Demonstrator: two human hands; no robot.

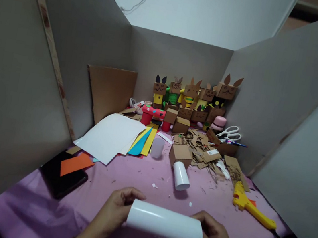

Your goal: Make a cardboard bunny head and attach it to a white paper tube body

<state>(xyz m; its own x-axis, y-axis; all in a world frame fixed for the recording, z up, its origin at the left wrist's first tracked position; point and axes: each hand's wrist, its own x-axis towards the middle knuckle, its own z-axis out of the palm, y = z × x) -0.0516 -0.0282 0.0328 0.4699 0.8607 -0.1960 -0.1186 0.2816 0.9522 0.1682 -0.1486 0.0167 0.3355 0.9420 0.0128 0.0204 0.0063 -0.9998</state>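
Observation:
A glossy white sheet of paper [165, 225], bent into a curve, is held between my two hands near the table's front edge. My left hand [120, 206] is closed on its left end, with the thumb behind the edge. My right hand [211, 233] grips the right end. Just beyond lies a white paper tube [181, 176], tilted and touching a small cardboard box [181, 155]. Left of that box stands a translucent whitish cup [157, 148]. Small white paper scraps [154, 185] dot the cloth.
White sheets [113, 134] and coloured paper lie at left, near a black phone-like slab [59, 183] under orange paper [76, 164]. Cardboard scraps [200, 146], scissors [231, 134] and a yellow glue gun [254, 208] are at right. Cardboard animal figures [192, 90] line the back; grey panels surround the table.

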